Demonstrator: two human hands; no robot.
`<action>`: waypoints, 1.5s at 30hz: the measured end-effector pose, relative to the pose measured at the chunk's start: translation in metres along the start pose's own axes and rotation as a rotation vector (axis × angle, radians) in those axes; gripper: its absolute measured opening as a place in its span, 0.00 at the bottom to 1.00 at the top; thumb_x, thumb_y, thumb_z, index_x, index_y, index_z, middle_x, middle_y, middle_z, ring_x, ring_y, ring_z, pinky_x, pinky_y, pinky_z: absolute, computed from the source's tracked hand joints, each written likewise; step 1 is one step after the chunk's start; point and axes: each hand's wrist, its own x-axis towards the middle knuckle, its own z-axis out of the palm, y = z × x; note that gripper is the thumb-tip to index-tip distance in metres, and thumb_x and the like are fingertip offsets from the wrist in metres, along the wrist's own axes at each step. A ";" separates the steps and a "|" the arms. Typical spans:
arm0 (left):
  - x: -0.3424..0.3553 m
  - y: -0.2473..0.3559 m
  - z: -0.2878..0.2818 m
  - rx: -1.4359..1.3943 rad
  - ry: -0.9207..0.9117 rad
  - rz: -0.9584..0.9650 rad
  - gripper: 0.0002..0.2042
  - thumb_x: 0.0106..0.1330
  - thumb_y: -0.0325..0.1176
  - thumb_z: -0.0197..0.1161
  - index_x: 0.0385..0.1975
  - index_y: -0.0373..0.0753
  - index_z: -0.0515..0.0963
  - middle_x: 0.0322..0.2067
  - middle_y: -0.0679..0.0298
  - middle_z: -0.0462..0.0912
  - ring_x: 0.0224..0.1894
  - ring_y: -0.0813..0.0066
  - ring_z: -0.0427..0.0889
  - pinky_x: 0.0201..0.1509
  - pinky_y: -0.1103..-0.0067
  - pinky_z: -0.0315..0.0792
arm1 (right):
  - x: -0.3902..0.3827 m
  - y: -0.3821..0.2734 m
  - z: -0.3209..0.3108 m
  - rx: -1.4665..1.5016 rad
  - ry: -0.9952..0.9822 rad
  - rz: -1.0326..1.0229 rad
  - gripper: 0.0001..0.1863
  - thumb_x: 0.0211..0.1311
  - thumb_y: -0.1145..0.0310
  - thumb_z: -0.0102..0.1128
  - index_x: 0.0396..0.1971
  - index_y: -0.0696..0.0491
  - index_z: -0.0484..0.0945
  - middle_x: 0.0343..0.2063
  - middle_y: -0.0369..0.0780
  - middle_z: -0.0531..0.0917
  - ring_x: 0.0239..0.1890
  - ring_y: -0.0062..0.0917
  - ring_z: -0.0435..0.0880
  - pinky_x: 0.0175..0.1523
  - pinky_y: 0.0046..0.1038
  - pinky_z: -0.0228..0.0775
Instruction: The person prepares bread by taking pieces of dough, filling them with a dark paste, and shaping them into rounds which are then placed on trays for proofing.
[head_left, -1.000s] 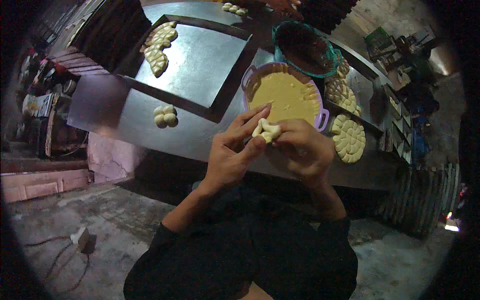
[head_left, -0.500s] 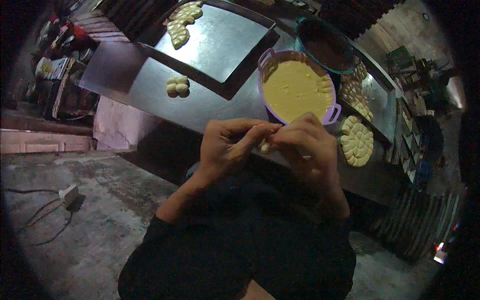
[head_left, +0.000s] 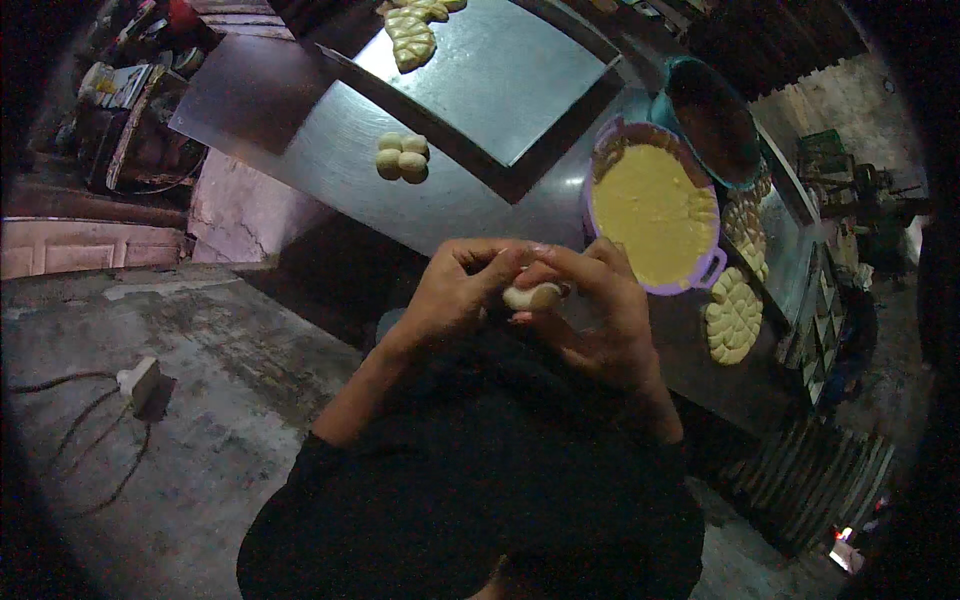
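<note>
Close in front of my body, a small pale dough ball (head_left: 530, 297) sits pinched between my two hands. My left hand (head_left: 455, 295) is closed, its thumb and fingertips at the ball's left and upper side. Curled around the right side is my right hand (head_left: 605, 315), its fingertips above and below the dough. Just beyond it stands a purple handled basin (head_left: 714, 270) holding a thick yellow mixture (head_left: 650, 215). A cluster of several small dough balls (head_left: 402, 157) rests on the metal table (head_left: 345, 175) to the left.
A metal tray (head_left: 490, 85) with shaped dough pieces (head_left: 410, 35) lies at the far side. Behind the basin is a teal tub (head_left: 712, 120). Flattened dough pieces (head_left: 733, 318) lie at the right. A white power socket (head_left: 140, 385) with cables is on the floor at left.
The view has turned, so the table and basin appear farther right. My right hand's fingers have shifted around the dough, which now shows as a smooth rounded ball between both hands.
</note>
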 end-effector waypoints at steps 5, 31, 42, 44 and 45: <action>0.012 -0.007 -0.059 0.172 0.066 -0.061 0.19 0.70 0.44 0.61 0.45 0.31 0.82 0.38 0.65 0.84 0.38 0.81 0.79 0.39 0.81 0.74 | 0.036 0.030 0.052 -0.082 0.043 0.002 0.33 0.43 0.75 0.78 0.53 0.53 0.74 0.40 0.38 0.84 0.39 0.27 0.78 0.47 0.29 0.71; 0.132 0.027 -0.288 0.553 0.384 0.153 0.10 0.70 0.30 0.56 0.45 0.36 0.81 0.36 0.59 0.84 0.40 0.70 0.82 0.47 0.76 0.73 | 0.229 0.178 0.197 -0.200 0.239 0.577 0.10 0.62 0.67 0.62 0.39 0.58 0.82 0.32 0.48 0.81 0.37 0.42 0.81 0.43 0.38 0.73; 0.125 0.049 -0.260 0.652 0.388 0.280 0.10 0.68 0.29 0.58 0.46 0.36 0.81 0.40 0.56 0.83 0.44 0.65 0.82 0.52 0.73 0.73 | 0.361 0.271 0.264 -0.190 0.465 0.817 0.25 0.50 0.55 0.71 0.39 0.59 0.75 0.34 0.49 0.84 0.37 0.40 0.84 0.41 0.39 0.73; 0.115 0.047 -0.255 0.627 0.427 0.241 0.10 0.70 0.31 0.57 0.47 0.36 0.80 0.40 0.58 0.83 0.44 0.68 0.82 0.52 0.74 0.73 | 0.343 0.257 0.250 -0.007 0.341 0.764 0.22 0.50 0.59 0.68 0.38 0.57 0.71 0.31 0.43 0.80 0.34 0.32 0.81 0.40 0.34 0.72; 0.112 0.045 -0.251 0.575 0.468 0.227 0.11 0.71 0.32 0.56 0.46 0.36 0.80 0.40 0.58 0.84 0.43 0.69 0.82 0.50 0.75 0.74 | 0.327 0.246 0.236 0.082 0.281 0.734 0.20 0.51 0.62 0.67 0.38 0.56 0.69 0.29 0.41 0.78 0.33 0.28 0.79 0.40 0.32 0.71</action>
